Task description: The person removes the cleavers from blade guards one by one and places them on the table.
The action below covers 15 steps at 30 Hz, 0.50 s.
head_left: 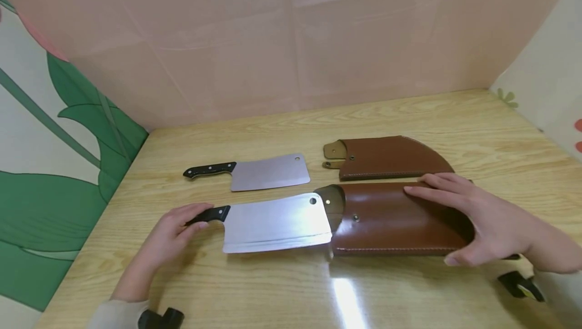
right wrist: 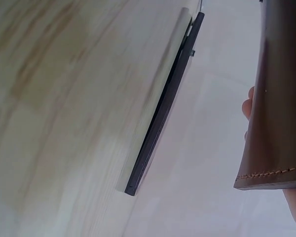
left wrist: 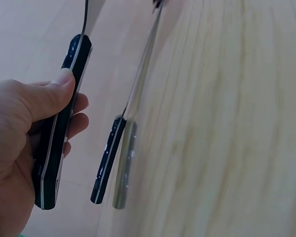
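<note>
My left hand (head_left: 175,228) grips the black handle (left wrist: 59,123) of a cleaver (head_left: 275,223), thumb along one side and fingers curled round the other. Its broad steel blade points right, and its far end meets the open mouth of a brown leather knife sheath (head_left: 386,218), overlapping the inner flap there. That sheath is held by my right hand (head_left: 482,218), with the thumb at the lower edge and fingers across the upper part. In the right wrist view, fingertips (right wrist: 247,108) show past the edge of the leather; the rest of the hand is mostly hidden.
Behind, a second cleaver (head_left: 270,172) with a black handle lies flat on the wooden table (head_left: 254,293). To its right lies another brown sheath (head_left: 386,157) with a curved end and snap straps. A pink cloth (head_left: 291,41) hangs along the back edge.
</note>
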### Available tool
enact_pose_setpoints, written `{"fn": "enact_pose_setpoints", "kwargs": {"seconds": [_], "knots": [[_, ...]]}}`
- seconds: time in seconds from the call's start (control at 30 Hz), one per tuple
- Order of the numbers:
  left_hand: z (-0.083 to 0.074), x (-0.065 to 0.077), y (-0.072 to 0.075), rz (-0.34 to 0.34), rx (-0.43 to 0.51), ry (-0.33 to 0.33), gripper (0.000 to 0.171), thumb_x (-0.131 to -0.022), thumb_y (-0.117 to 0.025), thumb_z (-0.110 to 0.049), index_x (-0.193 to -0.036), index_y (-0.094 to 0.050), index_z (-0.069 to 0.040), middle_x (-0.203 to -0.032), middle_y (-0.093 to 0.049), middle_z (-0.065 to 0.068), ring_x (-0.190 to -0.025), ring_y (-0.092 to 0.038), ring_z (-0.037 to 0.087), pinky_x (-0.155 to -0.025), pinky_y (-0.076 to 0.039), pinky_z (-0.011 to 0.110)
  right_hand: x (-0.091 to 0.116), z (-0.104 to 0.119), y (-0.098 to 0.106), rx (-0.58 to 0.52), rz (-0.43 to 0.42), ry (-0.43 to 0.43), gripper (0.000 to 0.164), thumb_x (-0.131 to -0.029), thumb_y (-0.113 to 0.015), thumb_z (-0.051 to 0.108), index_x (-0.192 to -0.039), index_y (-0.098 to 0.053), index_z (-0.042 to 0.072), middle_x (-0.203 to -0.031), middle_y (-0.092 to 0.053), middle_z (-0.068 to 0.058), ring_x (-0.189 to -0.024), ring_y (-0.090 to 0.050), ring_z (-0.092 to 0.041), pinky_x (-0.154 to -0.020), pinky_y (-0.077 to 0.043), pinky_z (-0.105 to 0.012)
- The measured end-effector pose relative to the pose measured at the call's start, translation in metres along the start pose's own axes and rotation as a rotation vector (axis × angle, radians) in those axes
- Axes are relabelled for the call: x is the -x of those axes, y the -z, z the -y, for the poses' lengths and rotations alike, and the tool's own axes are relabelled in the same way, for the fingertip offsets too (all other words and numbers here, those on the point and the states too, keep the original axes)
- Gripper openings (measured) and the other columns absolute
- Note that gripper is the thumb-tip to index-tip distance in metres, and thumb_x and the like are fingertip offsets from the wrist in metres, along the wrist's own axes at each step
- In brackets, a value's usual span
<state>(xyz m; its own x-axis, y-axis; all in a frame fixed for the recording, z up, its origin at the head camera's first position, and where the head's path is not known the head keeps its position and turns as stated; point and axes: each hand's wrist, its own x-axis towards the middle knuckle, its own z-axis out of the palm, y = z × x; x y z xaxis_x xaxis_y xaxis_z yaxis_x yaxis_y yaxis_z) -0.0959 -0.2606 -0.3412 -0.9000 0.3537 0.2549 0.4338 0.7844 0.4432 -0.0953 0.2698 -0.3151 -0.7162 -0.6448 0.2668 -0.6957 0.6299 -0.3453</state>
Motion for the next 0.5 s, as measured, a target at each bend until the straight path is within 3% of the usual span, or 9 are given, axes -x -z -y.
{"fn": "enact_pose_setpoints", "kwargs": {"seconds": [0.23,0.5], "knots": [[0.004,0.003,0.002,-0.008,-0.006,0.004,0.033,-0.085,-0.063,-0.003,-0.118,-0.062,-0.002,-0.117,-0.062,0.017,-0.108,-0.058,0.036,-0.089,-0.046,0.053,0.005,-0.004,0.000,-0.015,0.000,-0.008,0.110,-0.042,-0.086,0.040,-0.141,-0.040,0.025,-0.142,-0.034,-0.021,-0.128,-0.027,-0.035,-0.075,-0.032,-0.073],[0.014,0.005,0.003,0.004,0.003,0.029,0.033,-0.086,-0.063,-0.005,-0.119,-0.061,-0.001,-0.119,-0.061,0.019,-0.110,-0.057,0.038,-0.091,-0.044,0.054,0.013,-0.013,0.002,0.005,0.030,-0.076,0.109,-0.045,-0.086,0.036,-0.142,-0.038,0.027,-0.142,-0.032,-0.024,-0.129,-0.025,-0.047,-0.070,-0.030,-0.079]]}}
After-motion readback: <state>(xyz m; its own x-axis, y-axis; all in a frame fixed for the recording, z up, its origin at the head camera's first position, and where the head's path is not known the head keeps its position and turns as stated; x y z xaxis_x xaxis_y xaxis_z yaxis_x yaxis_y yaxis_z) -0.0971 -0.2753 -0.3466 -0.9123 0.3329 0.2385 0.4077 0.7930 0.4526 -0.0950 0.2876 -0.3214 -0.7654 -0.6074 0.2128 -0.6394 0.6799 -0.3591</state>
